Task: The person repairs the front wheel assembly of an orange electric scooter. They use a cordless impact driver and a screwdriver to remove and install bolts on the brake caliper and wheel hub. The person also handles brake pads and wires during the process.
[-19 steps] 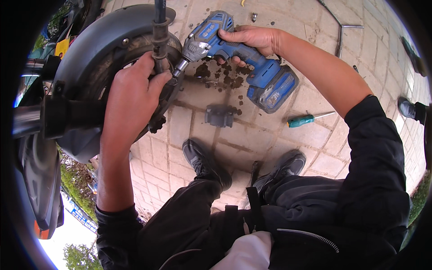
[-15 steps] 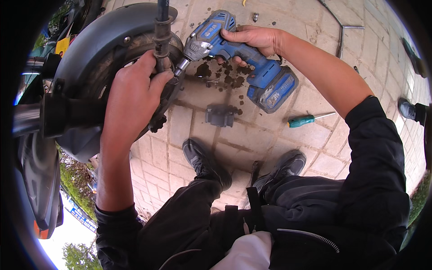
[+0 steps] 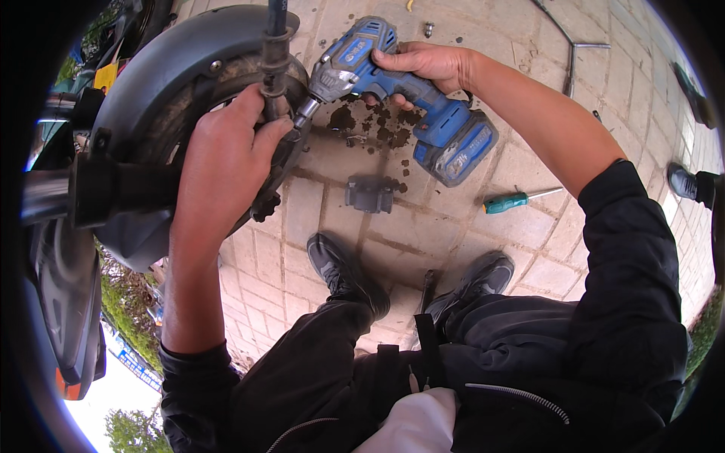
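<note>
My right hand [image 3: 423,72] is closed round the grip of a blue cordless impact wrench [image 3: 359,57], its battery pack toward me. A silver socket [image 3: 306,113] on the wrench's nose points left, meeting a dark part close to my left thumb. What the socket sits on is hidden. My left hand [image 3: 234,147] is closed round the lower end of a dark, rod-shaped part [image 3: 275,57] with ridged collars, beside a scooter wheel. Over that wheel curves a grey-black mudguard [image 3: 143,83]. Fingers of my left hand are partly hidden behind the rod.
Below the wrench, a dark metal block, perhaps a brake caliper [image 3: 369,194], lies on the paving [image 3: 544,264] near oily stains. A green-handled screwdriver [image 3: 506,202], a three-armed wrench [image 3: 572,47] and a small bolt [image 3: 429,29] lie around. Another person's shoe [image 3: 682,182] is at far right.
</note>
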Available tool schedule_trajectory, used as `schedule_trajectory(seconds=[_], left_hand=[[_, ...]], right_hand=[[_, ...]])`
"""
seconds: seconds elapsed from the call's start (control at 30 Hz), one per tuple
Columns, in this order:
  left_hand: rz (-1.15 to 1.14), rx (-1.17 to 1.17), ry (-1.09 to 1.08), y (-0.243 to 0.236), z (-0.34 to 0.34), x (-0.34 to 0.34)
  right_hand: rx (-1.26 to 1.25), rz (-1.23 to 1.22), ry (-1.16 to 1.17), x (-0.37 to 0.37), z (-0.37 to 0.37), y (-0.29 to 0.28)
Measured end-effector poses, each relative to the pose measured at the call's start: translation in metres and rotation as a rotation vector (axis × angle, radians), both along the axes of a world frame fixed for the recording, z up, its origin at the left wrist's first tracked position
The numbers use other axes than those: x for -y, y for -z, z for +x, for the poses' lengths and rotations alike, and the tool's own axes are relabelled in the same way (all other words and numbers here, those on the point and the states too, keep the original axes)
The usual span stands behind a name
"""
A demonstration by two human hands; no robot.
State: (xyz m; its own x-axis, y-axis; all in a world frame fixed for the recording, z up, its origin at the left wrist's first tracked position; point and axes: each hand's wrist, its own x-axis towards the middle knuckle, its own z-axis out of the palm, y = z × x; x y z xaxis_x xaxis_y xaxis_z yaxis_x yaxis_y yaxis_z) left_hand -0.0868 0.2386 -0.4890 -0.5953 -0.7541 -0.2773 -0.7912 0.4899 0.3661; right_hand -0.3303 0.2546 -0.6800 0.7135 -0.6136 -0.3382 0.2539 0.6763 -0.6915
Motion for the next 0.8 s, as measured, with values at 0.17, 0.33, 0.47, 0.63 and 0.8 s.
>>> schedule_trajectory(seconds=[0.17, 0.33, 0.47, 0.63, 0.8], left_hand=[[0.031, -0.087, -0.031, 0.000, -0.002, -0.003], [-0.023, 0.025, -0.007, 0.002, 0.003, 0.000], [0.003, 0.008, -0.012, -0.001, 0.000, 0.000], [0.026, -0.092, -0.030, -0.002, -0.002, -0.005], [-0.001, -0.034, -0.019, -0.002, 0.001, -0.004]], right_hand=[[0.036, 0.003, -0.008, 0.001, 0.000, 0.007], [0.013, 0.016, 0.023, -0.003, 0.003, 0.007], [0.012, -0.003, 0.027, -0.003, 0.001, 0.008], [0.023, -0.008, 0.002, -0.002, 0.002, 0.012], [0.007, -0.029, 0.029, -0.003, 0.003, 0.010]])
